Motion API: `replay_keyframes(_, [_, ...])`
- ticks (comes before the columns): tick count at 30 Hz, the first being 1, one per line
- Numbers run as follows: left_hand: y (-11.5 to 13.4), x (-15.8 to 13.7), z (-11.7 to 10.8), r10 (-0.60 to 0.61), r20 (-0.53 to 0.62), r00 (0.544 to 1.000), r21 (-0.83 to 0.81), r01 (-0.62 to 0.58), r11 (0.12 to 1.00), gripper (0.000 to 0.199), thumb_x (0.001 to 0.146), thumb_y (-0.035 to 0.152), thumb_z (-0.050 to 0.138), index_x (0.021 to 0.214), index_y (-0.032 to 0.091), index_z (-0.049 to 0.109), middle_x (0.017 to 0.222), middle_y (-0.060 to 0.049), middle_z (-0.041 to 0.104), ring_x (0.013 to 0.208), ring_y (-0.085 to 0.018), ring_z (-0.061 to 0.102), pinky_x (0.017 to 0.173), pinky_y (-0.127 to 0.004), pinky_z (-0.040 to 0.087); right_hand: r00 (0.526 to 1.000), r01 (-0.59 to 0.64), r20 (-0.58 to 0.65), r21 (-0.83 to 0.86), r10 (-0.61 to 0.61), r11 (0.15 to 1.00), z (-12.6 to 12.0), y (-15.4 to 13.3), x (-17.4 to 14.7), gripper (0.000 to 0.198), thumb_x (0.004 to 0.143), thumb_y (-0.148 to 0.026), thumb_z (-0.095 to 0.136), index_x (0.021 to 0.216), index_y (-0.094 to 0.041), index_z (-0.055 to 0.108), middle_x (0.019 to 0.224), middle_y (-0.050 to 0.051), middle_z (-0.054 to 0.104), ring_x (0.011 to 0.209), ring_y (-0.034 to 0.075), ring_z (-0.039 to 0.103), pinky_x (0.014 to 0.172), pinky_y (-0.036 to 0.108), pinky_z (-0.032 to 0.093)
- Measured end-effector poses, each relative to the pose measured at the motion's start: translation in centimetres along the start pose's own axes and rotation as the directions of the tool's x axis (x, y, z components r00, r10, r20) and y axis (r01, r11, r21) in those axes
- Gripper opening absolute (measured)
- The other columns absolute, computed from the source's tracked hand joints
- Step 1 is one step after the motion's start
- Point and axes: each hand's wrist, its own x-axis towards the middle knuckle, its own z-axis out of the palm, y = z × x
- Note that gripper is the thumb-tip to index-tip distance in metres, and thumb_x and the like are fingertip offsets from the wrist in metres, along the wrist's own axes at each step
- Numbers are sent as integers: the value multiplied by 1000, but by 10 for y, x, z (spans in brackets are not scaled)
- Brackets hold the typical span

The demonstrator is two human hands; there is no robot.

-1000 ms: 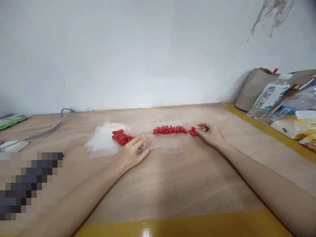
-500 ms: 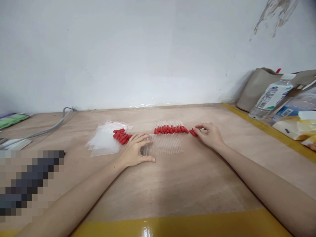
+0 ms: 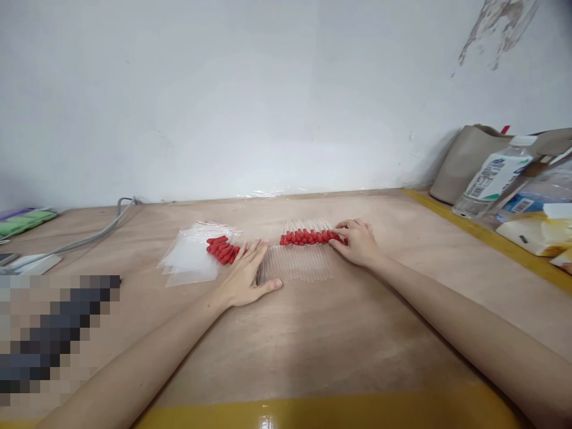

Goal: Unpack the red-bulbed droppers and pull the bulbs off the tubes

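Clear thin droppers (image 3: 297,265) lie side by side in a row, with their red rubber bulbs (image 3: 306,237) lined up along the far end. More clear stems (image 3: 304,225) show beyond the bulbs. My left hand (image 3: 248,271) rests at the left edge of the row, palm down, fingers stretched and thumb apart. Its fingertips partly cover a second pile of red bulbs (image 3: 218,249) lying on clear zip bags (image 3: 192,262). At the right end of the row, the thumb and fingers of my right hand (image 3: 355,241) are closed around a red bulb; its stem is not visible.
On the right stand a water bottle (image 3: 494,179), a grey-beige bag (image 3: 456,164) and yellow-white packaging (image 3: 531,229). A grey cable (image 3: 98,229) and a green item (image 3: 27,221) lie at left. Yellow tape (image 3: 313,411) runs along the front edge.
My right hand has moved left, bringing the red bulb from apart on the right up against the row's end. My left hand stays beside the droppers, its fingers slightly straighter.
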Motion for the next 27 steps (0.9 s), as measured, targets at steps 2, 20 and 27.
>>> replay_keyframes(2, [0, -1, 1, -26, 0, 1000, 0, 26, 1000, 95, 73, 68, 42, 140, 11, 6, 145, -14, 14, 133, -31, 7, 109, -48, 12, 1000, -9, -3, -1, 9, 1000, 4, -1, 2, 19, 77, -30, 54, 89, -23, 68, 98, 5, 62, 96, 23, 48, 79, 38, 30])
replay_keyframes(20, [4, -2, 6, 146, -395, 907, 83, -123, 989, 61, 83, 40, 49, 135, 17, 28, 137, -11, 36, 131, -26, 23, 106, -47, 24, 967, 139, -248, 351, -51, 926, -22, -36, -37, 22, 83, -26, 48, 101, -26, 61, 87, 3, 66, 83, 19, 54, 85, 40, 32])
replay_keyframes(27, [27, -1, 7, 406, -461, 789, 219, -343, 914, 29, 85, 22, 49, 113, 19, 54, 119, -7, 57, 117, -21, 46, 102, -44, 35, 950, 307, -184, 405, -252, 861, -16, -61, -49, 21, 82, -21, 50, 98, -27, 62, 78, 2, 64, 88, 19, 54, 85, 42, 32])
